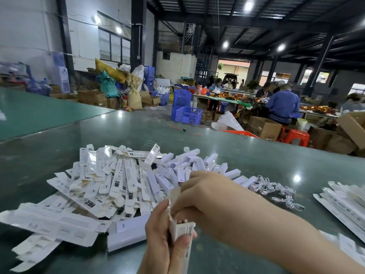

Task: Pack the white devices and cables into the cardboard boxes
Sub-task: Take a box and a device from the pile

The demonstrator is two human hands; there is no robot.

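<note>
We observed our left hand gripping a narrow white printed box upright near the tabletop's front edge, flap raised. Our right hand pinched at its open mouth. Behind lay a heap of flat printed boxes, plain white devices, and, right, coiled white cables.
</note>
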